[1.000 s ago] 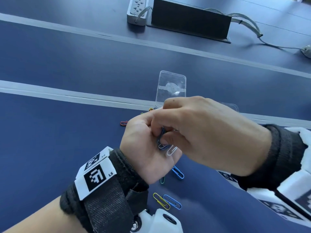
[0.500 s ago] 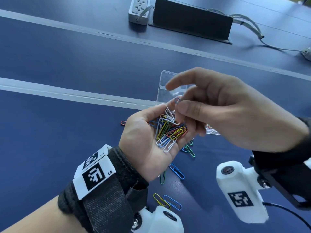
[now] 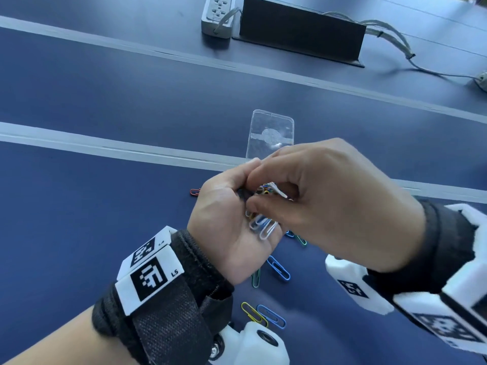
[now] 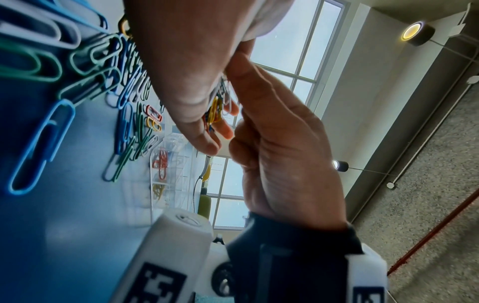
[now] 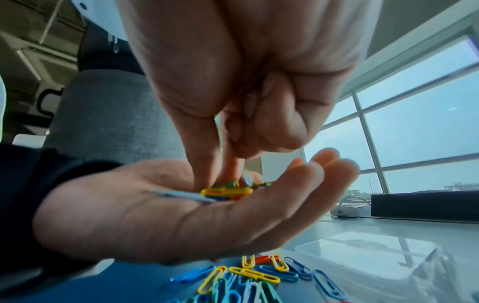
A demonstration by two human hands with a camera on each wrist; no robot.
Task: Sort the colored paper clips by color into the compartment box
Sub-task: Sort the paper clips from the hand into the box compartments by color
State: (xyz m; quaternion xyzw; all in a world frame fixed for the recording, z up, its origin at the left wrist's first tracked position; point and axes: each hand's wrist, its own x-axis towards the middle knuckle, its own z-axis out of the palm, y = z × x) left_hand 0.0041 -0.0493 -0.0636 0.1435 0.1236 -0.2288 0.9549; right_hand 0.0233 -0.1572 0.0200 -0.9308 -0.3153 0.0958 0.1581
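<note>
My left hand [image 3: 226, 227] lies palm up above the table and carries a pile of mixed coloured paper clips [image 3: 263, 223]. My right hand [image 3: 329, 206] hovers over it, thumb and forefinger pinched down into the pile [image 5: 225, 191]; which clip they hold is hidden. The clear compartment box [image 4: 171, 174] sits just behind the hands, with red clips [image 4: 162, 164] in one cell and yellow clips [image 4: 158, 189] in the neighbouring one. Its clear lid [image 3: 271, 133] stands open behind. In the head view the right hand covers most of the box.
Loose clips lie on the blue table under and near the hands: a blue one [image 3: 278, 267], a green one [image 3: 255, 277], a yellow one [image 3: 253, 313] and a red one [image 3: 195, 192]. A power strip [image 3: 217, 14] and a black panel [image 3: 300, 30] stand at the far edge.
Half a second ago my right hand was raised over the box with a clip pinched. It has come back down onto the pile in my left palm, which has hardly moved.
</note>
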